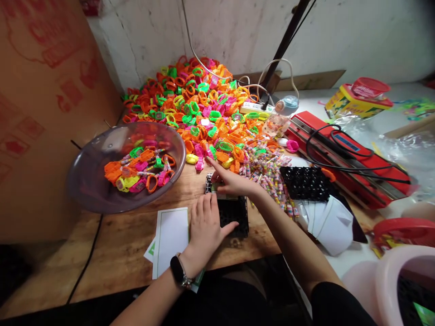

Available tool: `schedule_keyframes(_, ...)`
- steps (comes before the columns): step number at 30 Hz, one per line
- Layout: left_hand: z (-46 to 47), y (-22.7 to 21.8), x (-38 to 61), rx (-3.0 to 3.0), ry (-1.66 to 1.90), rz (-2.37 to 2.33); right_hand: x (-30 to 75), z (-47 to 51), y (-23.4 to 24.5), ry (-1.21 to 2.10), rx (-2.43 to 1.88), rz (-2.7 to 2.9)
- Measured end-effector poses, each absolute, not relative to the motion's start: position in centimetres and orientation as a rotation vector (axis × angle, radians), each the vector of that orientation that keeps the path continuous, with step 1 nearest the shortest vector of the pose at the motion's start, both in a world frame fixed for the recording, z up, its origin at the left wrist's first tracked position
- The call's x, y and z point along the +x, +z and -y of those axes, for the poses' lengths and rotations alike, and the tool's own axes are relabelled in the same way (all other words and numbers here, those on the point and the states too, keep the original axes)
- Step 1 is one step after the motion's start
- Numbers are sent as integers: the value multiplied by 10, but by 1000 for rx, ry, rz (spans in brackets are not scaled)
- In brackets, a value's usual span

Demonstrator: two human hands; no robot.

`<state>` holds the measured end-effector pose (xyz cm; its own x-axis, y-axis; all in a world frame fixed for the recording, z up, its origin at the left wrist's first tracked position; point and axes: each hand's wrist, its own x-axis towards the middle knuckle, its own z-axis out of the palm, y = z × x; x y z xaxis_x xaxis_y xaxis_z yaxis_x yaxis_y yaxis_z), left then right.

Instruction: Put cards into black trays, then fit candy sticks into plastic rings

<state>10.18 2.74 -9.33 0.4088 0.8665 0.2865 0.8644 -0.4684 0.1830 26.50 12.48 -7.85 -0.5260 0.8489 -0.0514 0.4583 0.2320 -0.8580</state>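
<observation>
A small black plastic basket (234, 216) sits on the wooden table in front of me. My left hand (205, 224) lies across its left side, fingers straight and thumb spread, holding nothing that I can see. Over the basket's far end, my right hand (228, 179) stretches its index finger toward pink and yellow toy watches (200, 163); its other fingers are bent and partly hidden. White cards with green borders (171, 237) lie partly under my left wrist. Behind my hands rises a large heap of bright toy watches (193, 108), with small wrapped candy tubes (272, 174) to its right.
At left, a translucent basin (81, 194) holds watches and candy tubes beside a tall cardboard box (50, 136). On the right are a red sealing machine (350, 154) with a black cable, another black basket (305, 182) and a pink bucket (387, 280). A power strip (256, 107) lies behind.
</observation>
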Motion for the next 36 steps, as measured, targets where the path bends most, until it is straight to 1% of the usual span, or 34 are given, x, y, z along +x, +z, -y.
schedule_keyframes(8,-27,-90,106,2428,305,-1713,262,-130,-73,1111,-1236,2168)
schedule_keyframes(15,-31,-88,109,2378,156,-1764,262,-129,-72,1052,-1317,2240)
schedule_keyframes(17,-33,-86,109,2382,100,-1722,257,-127,-74,975,-1328,2287)
schedule_keyframes(20,-36,-85,108,2393,53,-1620,242,-119,-74,743,-1373,2371)
schedule_keyframes(22,-37,-85,108,2400,48,-1595,232,-107,-67,562,-1507,2394)
schedule_keyframes(24,-38,-86,108,2417,44,-1596,225,-91,-56,282,-1691,2337)
schedule_keyframes(26,-40,-86,107,2438,41,-1603,224,-72,-47,-38,-1834,2156)
schedule_keyframes(27,-43,-86,107,2452,37,-1587,224,-62,-47,-133,-1865,2061)
schedule_keyframes(28,-46,-86,106,2474,32,-1548,226,-53,-49,-150,-1867,2002)
schedule_keyframes(29,-49,-86,106,2499,22,-1489,229,-46,-55,-96,-1860,1976)
schedule_keyframes(31,-57,-84,104,2536,-12,-1341,235,-35,-75,164,-1816,2042)
schedule_keyframes(33,-63,-81,102,2521,-43,-1270,243,-30,-97,339,-1928,1953)
schedule_keyframes(36,-67,-78,101,2455,-50,-1313,249,-26,-117,288,-2071,1698)
